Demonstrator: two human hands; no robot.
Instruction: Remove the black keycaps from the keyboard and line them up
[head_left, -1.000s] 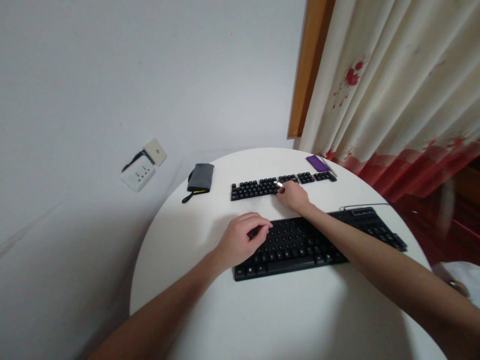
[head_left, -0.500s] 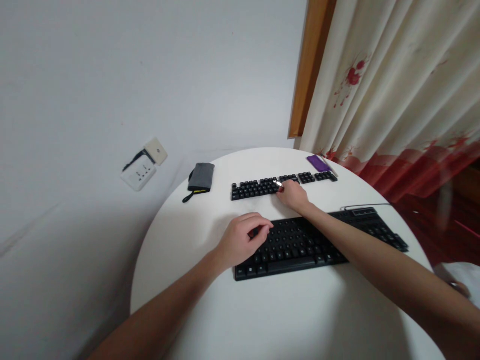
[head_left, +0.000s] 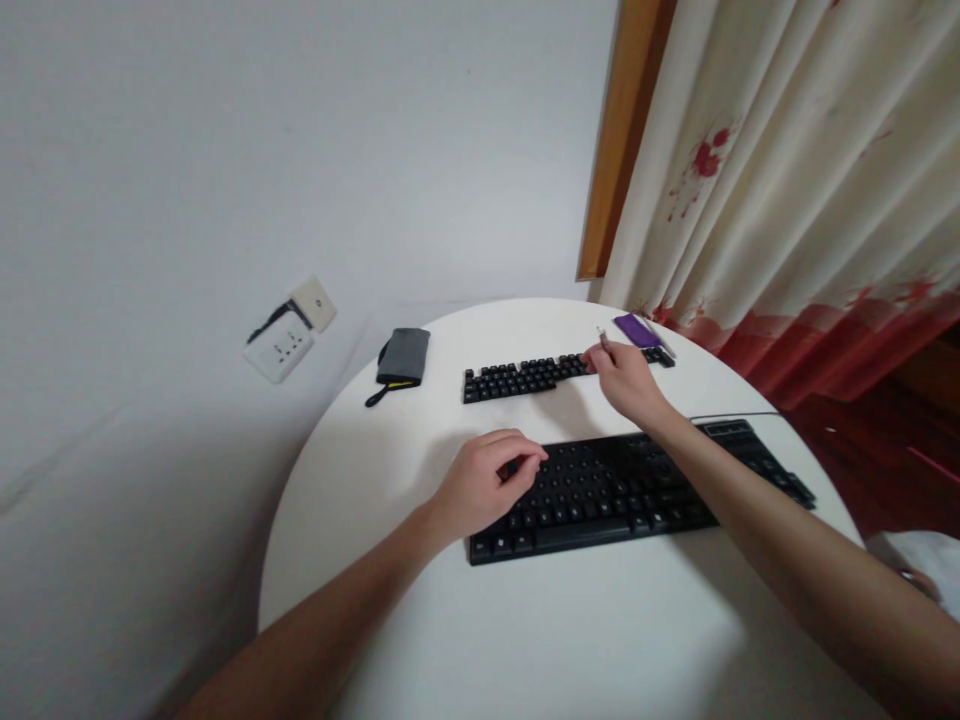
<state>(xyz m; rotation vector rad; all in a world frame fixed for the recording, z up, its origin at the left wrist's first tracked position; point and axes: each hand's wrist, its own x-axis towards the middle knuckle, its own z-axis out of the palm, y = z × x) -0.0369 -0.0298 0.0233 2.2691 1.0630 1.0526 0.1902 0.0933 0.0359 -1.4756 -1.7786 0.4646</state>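
A black keyboard (head_left: 630,490) lies across the round white table (head_left: 570,640). My left hand (head_left: 480,485) rests curled on the keyboard's left end, fingers bent onto the keys. Behind it several loose black keycaps (head_left: 517,378) are laid out in rows. My right hand (head_left: 626,375) hovers over the right part of those rows, pinched around a small silvery tool (head_left: 601,335) whose tip sticks out above the fingers.
A purple flat object (head_left: 636,329) lies at the table's far right edge by the curtain (head_left: 787,180). A grey pouch (head_left: 403,356) with a black strap sits at the far left. A wall socket (head_left: 279,345) is on the wall to the left.
My right hand has moved to the right along the keycap rows and lifted a little, still pinching the tool. My left hand has stayed on the keyboard.
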